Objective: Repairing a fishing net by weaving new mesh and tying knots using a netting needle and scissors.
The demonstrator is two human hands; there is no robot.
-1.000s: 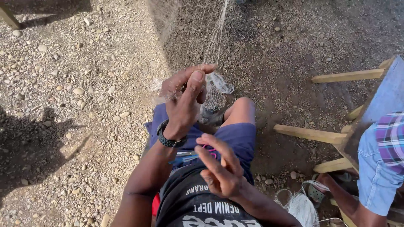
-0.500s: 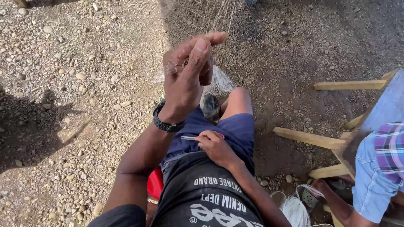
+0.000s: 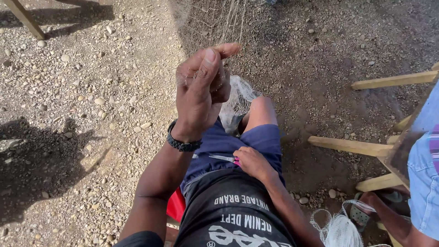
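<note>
Left hand (image 3: 201, 91) is pinching the net (image 3: 238, 98) up; right hand (image 3: 251, 162) is gripping scissors (image 3: 224, 158) on lap, nothing getting cut yet.

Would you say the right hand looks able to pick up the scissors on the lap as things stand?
Probably yes: the right hand already rests on the pink handle of the scissors lying on the lap, with nothing between them. The left hand is raised, holding fishing net.

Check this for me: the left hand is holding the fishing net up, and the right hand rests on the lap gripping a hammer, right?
Not quite. In the head view, the right hand on the lap grips small scissors with a pink handle, not a hammer. The left hand does hold the fishing net up.
</note>
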